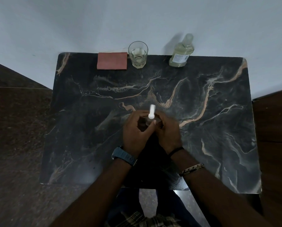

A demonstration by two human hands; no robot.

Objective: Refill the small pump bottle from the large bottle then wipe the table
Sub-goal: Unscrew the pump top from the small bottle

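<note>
The small pump bottle (151, 114) stands near the middle of the dark marble table (202, 128); only its white pump head shows above my fingers. My left hand (135, 133) and my right hand (167, 131) wrap around its body from both sides. The large bottle (181, 54), clear with pale yellowish liquid and a cap on, stands at the back right edge against the wall. A folded reddish cloth (112, 61) lies flat at the back left.
A clear drinking glass (138, 54) with a little pale liquid stands between the cloth and the large bottle. The table's back edge meets a pale wall. Dark floor lies left and right of the table.
</note>
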